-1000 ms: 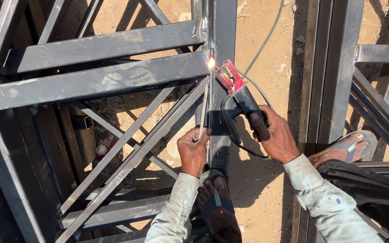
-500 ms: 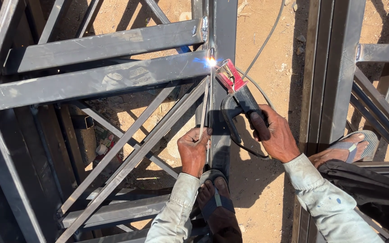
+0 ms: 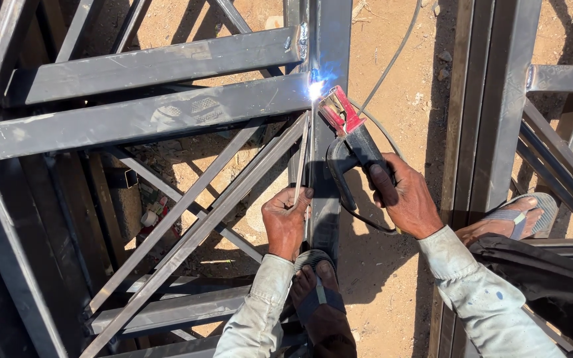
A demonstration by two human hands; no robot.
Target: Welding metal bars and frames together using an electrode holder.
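With the right hand [image 3: 406,199] closed around the electrode holder [image 3: 356,142] and the left hand [image 3: 286,219] pinching spare rods [image 3: 300,166], keep the arc [image 3: 316,87], upper centre, steady on the steel joint [image 3: 313,79].

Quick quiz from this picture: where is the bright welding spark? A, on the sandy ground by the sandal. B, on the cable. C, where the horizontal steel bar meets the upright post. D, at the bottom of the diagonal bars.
C: the spark glows at the tip of the holder in the right hand, just where the horizontal bar meets the post.
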